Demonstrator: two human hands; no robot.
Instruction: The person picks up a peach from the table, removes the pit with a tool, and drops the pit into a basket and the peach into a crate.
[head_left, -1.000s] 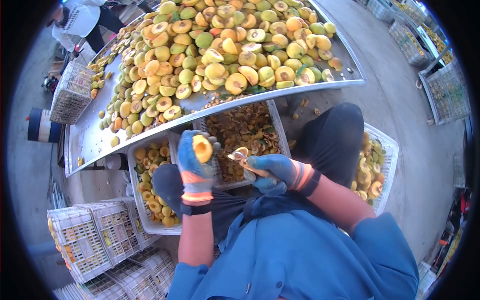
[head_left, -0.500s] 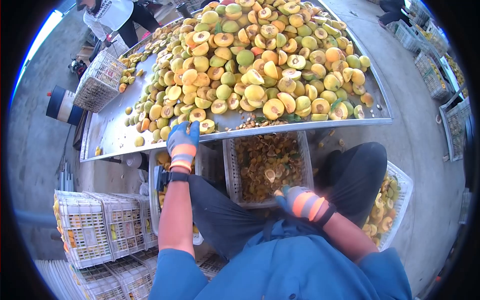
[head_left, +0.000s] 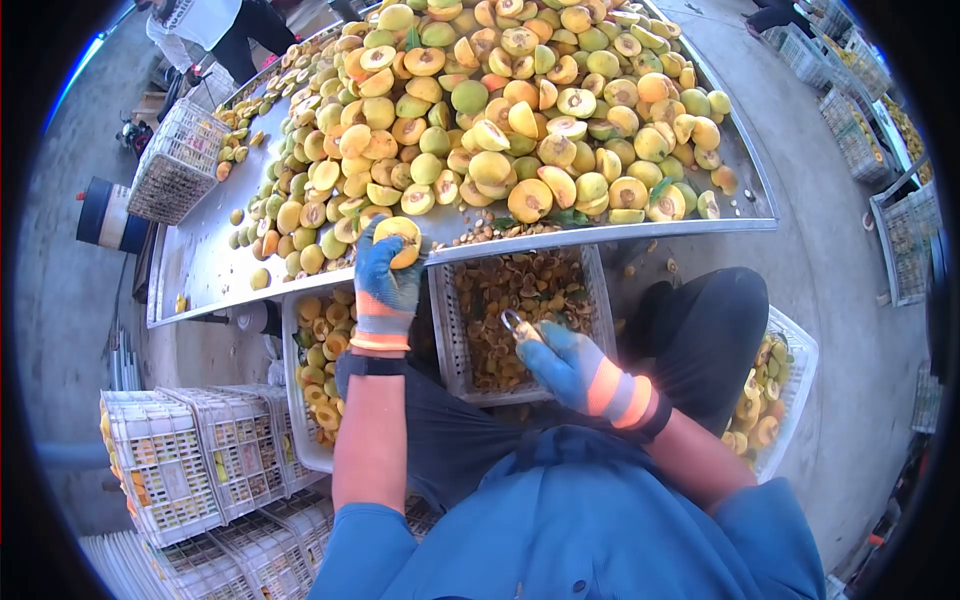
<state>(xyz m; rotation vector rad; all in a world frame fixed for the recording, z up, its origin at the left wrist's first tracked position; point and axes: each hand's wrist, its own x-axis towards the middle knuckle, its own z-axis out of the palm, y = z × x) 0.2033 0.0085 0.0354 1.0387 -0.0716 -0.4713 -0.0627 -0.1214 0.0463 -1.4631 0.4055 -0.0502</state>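
My left hand (head_left: pixel 385 275), in a blue and orange glove, grips a halved yellow fruit (head_left: pixel 399 238) at the front edge of the metal table (head_left: pixel 200 265). My right hand (head_left: pixel 570 365), gloved the same way, holds a small looped pitting tool (head_left: pixel 518 325) above the middle white crate (head_left: pixel 448 335), which is full of brown pits and scraps. The table is heaped with several halved and whole yellow-green fruits (head_left: pixel 500 110).
A white crate of pitted halves (head_left: pixel 300 400) stands at my left knee, another (head_left: pixel 790 385) at my right. Stacked crates (head_left: pixel 190 460) fill the lower left. A wire basket (head_left: pixel 175 165) and another person (head_left: pixel 205 25) are at the table's far left end. More crates (head_left: pixel 900 235) line the right.
My left hand reached to the table edge, picked up a fresh fruit half and drew it back slightly. My right hand rose from my lap with the tool over the scrap crate.
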